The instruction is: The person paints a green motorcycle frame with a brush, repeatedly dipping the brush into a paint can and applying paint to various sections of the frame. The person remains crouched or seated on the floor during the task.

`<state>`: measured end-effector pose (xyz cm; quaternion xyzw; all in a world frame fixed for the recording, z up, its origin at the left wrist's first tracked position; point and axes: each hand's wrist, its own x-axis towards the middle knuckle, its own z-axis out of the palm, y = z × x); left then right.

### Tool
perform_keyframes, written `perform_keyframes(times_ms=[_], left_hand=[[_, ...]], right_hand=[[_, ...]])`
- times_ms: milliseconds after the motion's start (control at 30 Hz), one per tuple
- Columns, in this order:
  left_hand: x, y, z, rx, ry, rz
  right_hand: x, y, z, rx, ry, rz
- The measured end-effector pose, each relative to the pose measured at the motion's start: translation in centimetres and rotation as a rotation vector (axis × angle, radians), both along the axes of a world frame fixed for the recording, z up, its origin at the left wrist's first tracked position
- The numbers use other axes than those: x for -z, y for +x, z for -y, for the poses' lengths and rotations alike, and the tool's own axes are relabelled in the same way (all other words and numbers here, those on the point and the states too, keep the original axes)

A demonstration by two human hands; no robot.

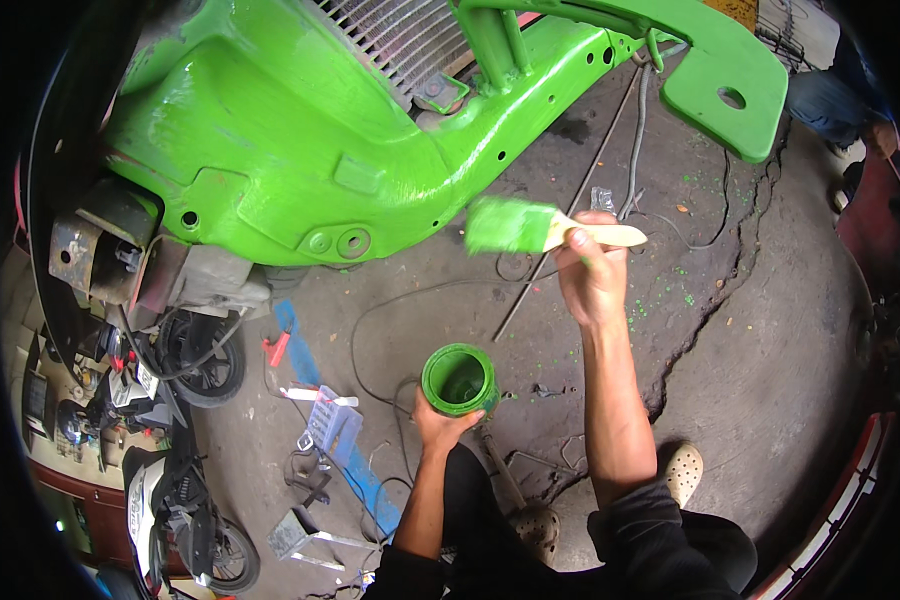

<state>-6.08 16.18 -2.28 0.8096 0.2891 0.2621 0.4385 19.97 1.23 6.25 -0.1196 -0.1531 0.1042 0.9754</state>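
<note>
In my right hand [592,265] is a paintbrush [610,235], gripped by its pale wooden handle. Its bristles point left, coated in bright green and blurred by motion, just off the lower edge of a green-painted vehicle frame [300,180]. My left hand [445,422] is wrapped round a paint can [459,378] from below and the left. The can's rim and inner wall are smeared green; it is held upright with its mouth toward me. How much paint lies inside I cannot tell.
Motorcycles [185,510] stand at the left. A blue strip [370,495], a plastic crate [332,420] and a metal bracket [305,535] lie on the cracked floor [760,330]. A thin rod [570,235] and cables stretch across it. Another person's leg [825,105] shows at upper right.
</note>
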Motion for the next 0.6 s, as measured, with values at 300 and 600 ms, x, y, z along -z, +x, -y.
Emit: perform_keyframes(times_ms=[300, 600], left_hand=[[-0.2, 0.8, -0.4, 0.044, 0.012, -0.071], [0.3, 0.5, -0.5, 0.03, -0.025, 0.018]], right_hand=[[-2.0, -0.8, -2.1, -0.061, -0.01, 0.026], [-2.3, 0.0, 0.7, 0.232, 0.06, -0.152]])
